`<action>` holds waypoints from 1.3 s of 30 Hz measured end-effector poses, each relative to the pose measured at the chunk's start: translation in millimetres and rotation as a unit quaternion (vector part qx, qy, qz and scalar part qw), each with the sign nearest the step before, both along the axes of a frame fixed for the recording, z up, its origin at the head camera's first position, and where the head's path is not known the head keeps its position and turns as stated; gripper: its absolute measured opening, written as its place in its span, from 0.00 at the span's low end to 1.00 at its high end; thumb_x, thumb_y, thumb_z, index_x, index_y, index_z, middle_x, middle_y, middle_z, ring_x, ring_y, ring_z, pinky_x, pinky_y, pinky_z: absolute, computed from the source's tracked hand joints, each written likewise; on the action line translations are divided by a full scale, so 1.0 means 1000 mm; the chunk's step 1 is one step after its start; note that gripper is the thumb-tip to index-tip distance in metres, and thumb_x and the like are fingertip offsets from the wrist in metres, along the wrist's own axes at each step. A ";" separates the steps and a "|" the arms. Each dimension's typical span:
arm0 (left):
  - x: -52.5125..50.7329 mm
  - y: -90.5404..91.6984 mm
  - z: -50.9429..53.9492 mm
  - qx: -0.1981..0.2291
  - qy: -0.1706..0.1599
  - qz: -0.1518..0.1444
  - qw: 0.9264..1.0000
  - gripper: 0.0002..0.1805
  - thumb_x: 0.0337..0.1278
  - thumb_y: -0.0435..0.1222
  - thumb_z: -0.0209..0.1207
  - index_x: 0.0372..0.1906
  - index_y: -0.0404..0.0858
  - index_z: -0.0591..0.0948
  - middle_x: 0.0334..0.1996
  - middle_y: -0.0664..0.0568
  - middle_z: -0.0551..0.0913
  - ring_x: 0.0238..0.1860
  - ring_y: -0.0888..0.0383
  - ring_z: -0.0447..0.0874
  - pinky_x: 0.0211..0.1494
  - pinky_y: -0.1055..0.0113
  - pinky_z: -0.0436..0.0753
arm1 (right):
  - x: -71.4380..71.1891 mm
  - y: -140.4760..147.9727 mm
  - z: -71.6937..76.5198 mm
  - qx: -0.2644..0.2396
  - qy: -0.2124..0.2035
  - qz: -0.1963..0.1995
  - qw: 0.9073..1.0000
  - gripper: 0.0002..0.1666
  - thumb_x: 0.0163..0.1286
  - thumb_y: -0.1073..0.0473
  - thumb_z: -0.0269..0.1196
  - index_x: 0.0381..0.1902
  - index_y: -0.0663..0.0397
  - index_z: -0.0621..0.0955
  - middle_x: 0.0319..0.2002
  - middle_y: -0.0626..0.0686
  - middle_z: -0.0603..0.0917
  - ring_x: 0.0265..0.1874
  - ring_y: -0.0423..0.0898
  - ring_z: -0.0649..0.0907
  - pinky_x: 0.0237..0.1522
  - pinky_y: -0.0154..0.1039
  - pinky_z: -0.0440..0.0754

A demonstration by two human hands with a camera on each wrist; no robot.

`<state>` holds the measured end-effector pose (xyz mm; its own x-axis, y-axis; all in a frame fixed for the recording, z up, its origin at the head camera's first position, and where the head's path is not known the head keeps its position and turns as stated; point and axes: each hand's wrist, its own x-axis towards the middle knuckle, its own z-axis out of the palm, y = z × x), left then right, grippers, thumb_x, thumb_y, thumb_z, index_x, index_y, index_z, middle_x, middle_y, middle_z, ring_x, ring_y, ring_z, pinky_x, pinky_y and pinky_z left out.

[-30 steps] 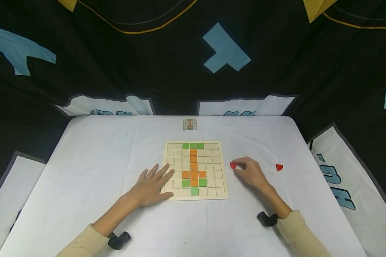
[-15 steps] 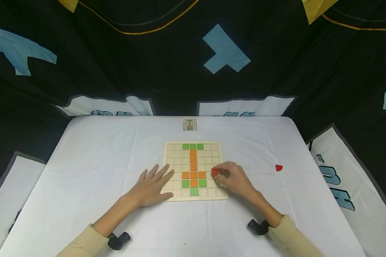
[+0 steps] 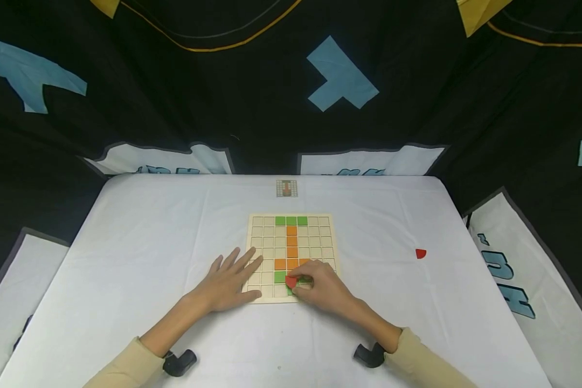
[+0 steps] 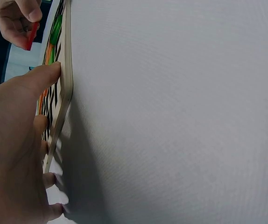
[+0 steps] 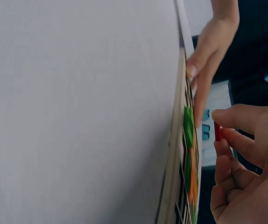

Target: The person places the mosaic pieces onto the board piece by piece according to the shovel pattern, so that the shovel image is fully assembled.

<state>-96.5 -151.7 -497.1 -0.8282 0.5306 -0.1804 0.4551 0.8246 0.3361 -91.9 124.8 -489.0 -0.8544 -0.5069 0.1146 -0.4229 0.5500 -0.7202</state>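
Note:
A pale wooden grid board (image 3: 320, 237) lies on the white table, with green tiles (image 3: 291, 221) and orange tiles (image 3: 292, 241) set in its squares. My left hand (image 3: 228, 285), fingers spread straight, rests on the board's left edge; its thumb touches the near left corner. Between thumb and fingertips my right hand (image 3: 322, 288) pinches a flat red piece (image 3: 290, 282) with a rounded edge. In the right wrist view the red piece (image 5: 217, 131) is held above the board's surface, apart from it. The right hand covers some tiles at the board's lower right.
Another red piece (image 3: 420, 253), with a curved side, lies on the table to the right. A small card (image 3: 286, 188) picturing a grid pattern lies beyond the board. Black curtain with blue and yellow shapes hangs behind the table (image 3: 150, 231).
My right hand has carried the red piece left from the table beside the board to over the board's lower middle. The left hand has stayed in place.

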 end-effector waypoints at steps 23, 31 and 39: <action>-0.001 0.001 -0.001 -0.002 0.004 0.000 1.000 0.44 0.66 0.62 0.53 0.79 0.44 0.59 0.79 0.45 0.52 0.77 0.36 0.43 0.70 0.30 0.48 | 0.003 -0.020 -0.011 0.061 0.029 0.034 0.997 0.09 0.59 0.64 0.73 0.38 0.49 0.91 0.38 0.42 0.87 0.45 0.42 0.80 0.48 0.44 0.73; 0.000 0.000 -0.001 -0.003 0.007 0.000 1.000 0.44 0.66 0.61 0.54 0.78 0.44 0.60 0.79 0.44 0.52 0.77 0.35 0.44 0.70 0.30 0.49 | 0.004 -0.021 -0.013 0.071 0.031 0.031 0.997 0.12 0.59 0.62 0.73 0.42 0.50 0.90 0.40 0.43 0.86 0.46 0.42 0.79 0.47 0.44 0.72; 0.000 0.000 -0.002 -0.005 0.008 -0.001 1.000 0.44 0.66 0.62 0.53 0.79 0.44 0.60 0.79 0.45 0.52 0.77 0.35 0.44 0.70 0.30 0.49 | 0.003 -0.021 -0.009 0.090 0.030 0.038 0.995 0.13 0.59 0.61 0.72 0.43 0.49 0.91 0.37 0.41 0.84 0.41 0.40 0.78 0.43 0.39 0.70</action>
